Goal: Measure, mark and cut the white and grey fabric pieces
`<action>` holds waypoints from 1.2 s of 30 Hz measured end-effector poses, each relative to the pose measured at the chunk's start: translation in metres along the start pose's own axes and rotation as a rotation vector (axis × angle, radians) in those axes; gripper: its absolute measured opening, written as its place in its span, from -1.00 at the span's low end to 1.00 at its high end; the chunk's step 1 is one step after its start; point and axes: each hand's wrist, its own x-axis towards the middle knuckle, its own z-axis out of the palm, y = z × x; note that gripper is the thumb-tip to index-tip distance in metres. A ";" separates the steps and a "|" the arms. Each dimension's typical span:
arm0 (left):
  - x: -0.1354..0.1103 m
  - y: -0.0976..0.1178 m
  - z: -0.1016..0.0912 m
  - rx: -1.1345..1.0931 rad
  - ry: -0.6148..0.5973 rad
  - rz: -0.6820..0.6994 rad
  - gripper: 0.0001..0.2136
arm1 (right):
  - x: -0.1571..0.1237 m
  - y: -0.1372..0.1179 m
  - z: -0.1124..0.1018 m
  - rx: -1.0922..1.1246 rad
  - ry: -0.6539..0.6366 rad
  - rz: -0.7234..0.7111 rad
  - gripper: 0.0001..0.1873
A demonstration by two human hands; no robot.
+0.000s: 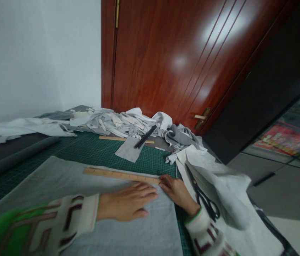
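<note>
A large grey cloth point(64, 185) lies spread on a green cutting mat point(91, 151). A wooden ruler point(118, 174) rests across the cloth's far edge. My left hand point(128, 204) lies flat on the cloth, fingers stretched out just below the ruler. My right hand point(178, 192) sits at the cloth's right edge, its fingertips at the ruler's right end, fingers bent; whether it pinches anything is hidden.
Black scissors point(205, 202) lie on white fabric point(219, 185) to the right of my right wrist. A heap of grey and white scraps point(123, 122), a second wooden ruler point(112, 138) and a black strip point(146, 136) sit at the back. A wooden door point(181, 53) stands behind.
</note>
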 end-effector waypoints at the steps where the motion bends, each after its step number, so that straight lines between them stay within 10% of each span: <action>1: 0.008 0.001 0.005 -0.007 0.002 0.012 -0.51 | 0.000 0.001 0.000 -0.010 0.001 0.003 -0.71; 18: 0.024 0.001 0.005 -0.034 -0.072 -0.241 -0.17 | 0.009 0.010 -0.002 0.011 -0.013 -0.013 -0.72; 36: 0.022 -0.012 0.015 -0.072 0.018 -0.227 -0.29 | 0.008 0.024 -0.019 0.241 -0.042 0.123 -0.73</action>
